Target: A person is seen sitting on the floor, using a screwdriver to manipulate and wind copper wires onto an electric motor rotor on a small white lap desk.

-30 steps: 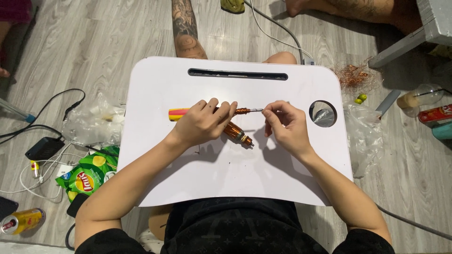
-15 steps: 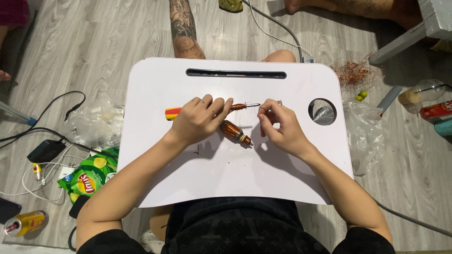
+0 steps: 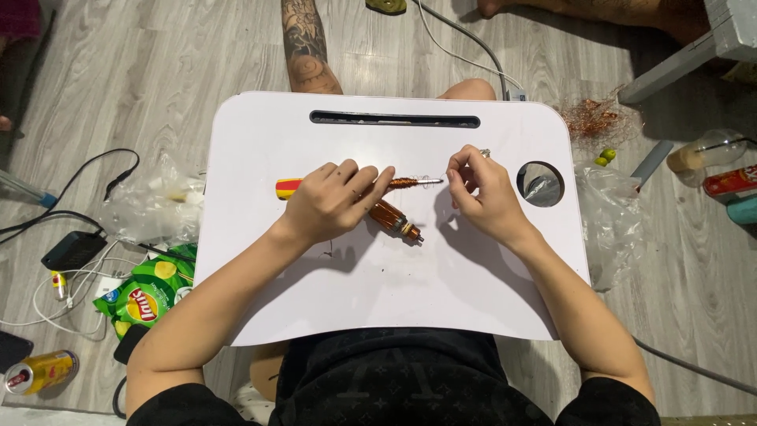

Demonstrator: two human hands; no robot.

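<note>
Near edge: the white lap table (image 3: pixel 441 300) ran across the person's lap, its front edge touching the dark shirt; a wide bare stretch of tabletop lay between that edge and the hands.
Side room: bare tabletop lay left of the left hand and below the right hand; the round cup hole (image 3: pixel 542 184) sat just right of the right hand, near the table's right edge.
Left hand: the left hand (image 3: pixel 335 203) was curled shut on the screwdriver (image 3: pixel 288 188), fingers wrapped over the shaft, with the red and yellow handle poking out to the left.
Screwdriver: it lay level across the middle of the table, its metal shaft pointing right; a tight coil of copper wire (image 3: pixel 402 183) was wound around the shaft just past the left fingertips.
Right hand: the right hand (image 3: pixel 481 193) was pinched together, thumb and fingertips closed at the shaft's tip; the strand they presumably held was too thin to make out.
Copper spool: a small copper-wound spool (image 3: pixel 394 218) lay tilted on the table just below the screwdriver, partly hidden under the left hand.
Hidden: the middle of the screwdriver was covered by the left fingers, and the tip was masked by the right fingers.
Far edge: a long dark slot (image 3: pixel 394 120) ran along the table's far side, with open white surface between it and the hands.
Beyond: a tangle of loose copper wire (image 3: pixel 593 118) lay on the floor past the table's far right corner; a green snack bag (image 3: pixel 146 293) lay on the floor to the left, partly cut by the table.
</note>
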